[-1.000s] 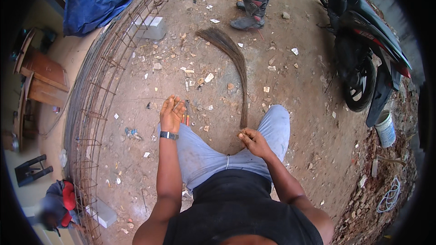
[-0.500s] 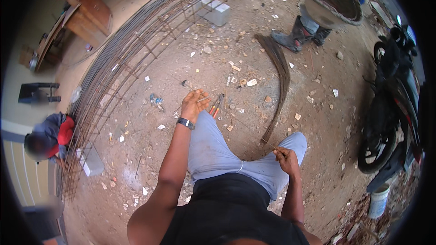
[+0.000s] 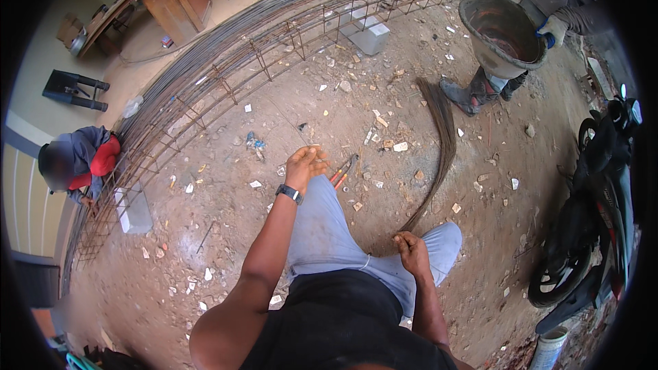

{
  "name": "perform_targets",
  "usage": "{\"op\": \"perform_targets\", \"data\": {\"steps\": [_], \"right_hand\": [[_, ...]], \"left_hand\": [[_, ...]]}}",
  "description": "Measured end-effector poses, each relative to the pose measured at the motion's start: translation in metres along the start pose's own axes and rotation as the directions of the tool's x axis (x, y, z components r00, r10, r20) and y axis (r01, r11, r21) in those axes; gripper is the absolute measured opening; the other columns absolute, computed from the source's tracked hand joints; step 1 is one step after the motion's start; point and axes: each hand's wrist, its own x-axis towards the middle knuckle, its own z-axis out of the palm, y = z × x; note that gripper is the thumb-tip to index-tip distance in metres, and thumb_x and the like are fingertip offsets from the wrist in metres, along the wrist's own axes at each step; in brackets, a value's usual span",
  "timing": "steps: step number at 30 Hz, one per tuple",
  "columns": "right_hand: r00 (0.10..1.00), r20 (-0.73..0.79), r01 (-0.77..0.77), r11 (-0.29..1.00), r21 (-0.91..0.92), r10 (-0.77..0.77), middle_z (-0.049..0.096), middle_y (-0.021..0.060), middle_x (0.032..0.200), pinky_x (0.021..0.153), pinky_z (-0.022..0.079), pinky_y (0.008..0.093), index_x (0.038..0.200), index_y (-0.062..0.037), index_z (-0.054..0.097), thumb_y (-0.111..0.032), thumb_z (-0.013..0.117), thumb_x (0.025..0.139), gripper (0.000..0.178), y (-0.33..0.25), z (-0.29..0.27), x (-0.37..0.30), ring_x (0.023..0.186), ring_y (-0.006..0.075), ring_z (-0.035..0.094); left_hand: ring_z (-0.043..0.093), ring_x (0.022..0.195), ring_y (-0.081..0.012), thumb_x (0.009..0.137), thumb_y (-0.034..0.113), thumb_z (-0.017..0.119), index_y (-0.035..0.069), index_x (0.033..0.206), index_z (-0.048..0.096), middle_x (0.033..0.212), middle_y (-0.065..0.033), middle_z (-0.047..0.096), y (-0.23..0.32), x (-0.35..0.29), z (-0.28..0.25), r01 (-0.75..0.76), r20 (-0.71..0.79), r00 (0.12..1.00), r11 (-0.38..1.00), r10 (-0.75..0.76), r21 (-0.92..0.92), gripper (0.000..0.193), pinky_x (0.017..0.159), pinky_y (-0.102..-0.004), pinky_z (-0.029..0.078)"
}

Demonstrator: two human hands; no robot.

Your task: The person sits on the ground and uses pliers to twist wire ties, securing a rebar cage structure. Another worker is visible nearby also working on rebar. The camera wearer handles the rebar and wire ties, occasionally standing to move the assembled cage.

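Resting at the bundle's (image 3: 446,140) near tip, the right hand (image 3: 411,252) has its fingers folded, and whether they pinch a strand can't be told! Left of the bundle, the left hand (image 3: 306,164) is loosely cupped, any hold unclear. Pliers (image 3: 352,166) lie between it and the bundle, probably for easy reach. Beyond the bundle, a gloved hand (image 3: 552,31) grips a bucket (image 3: 488,55), presumably steadying it.

diffuse daylight | soft shadows | fisheye-bent edges, black corners | person's head (image 3: 59,163) blurred
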Motion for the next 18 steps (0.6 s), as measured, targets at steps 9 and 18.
{"op": "perform_targets", "data": {"steps": [9,18], "right_hand": [[0.986,-0.164,0.017,1.0,-0.024,-0.021,0.063,0.0124,0.072,0.061,0.047,0.0344,0.099,-0.0016,0.071,-0.023,0.061,0.098,0.024,-0.007,0.01,0.017,0.062,0.0203,0.06],[0.996,0.089,-0.015,0.995,0.097,0.007,0.054,-0.0011,0.066,0.057,0.042,0.026,0.107,0.0005,0.07,-0.024,0.061,0.1,0.027,-0.007,0.02,0.015,0.061,0.0074,0.05]], "left_hand": [[0.071,0.087,-0.0227,0.101,0.026,0.059,0.006,0.12,0.058,0.102,-0.0094,0.068,-0.012,-0.009,0.005,-0.059,-0.208,0.978,0.95,-0.007,-0.308,0.028,0.073,-0.0322,0.059],[0.07,0.094,-0.0181,0.094,0.022,0.07,0.008,0.124,0.059,0.114,-0.0063,0.067,-0.053,-0.057,0.055,0.011,0.39,0.915,0.976,-0.098,0.219,0.035,0.072,-0.03,0.057]]}}
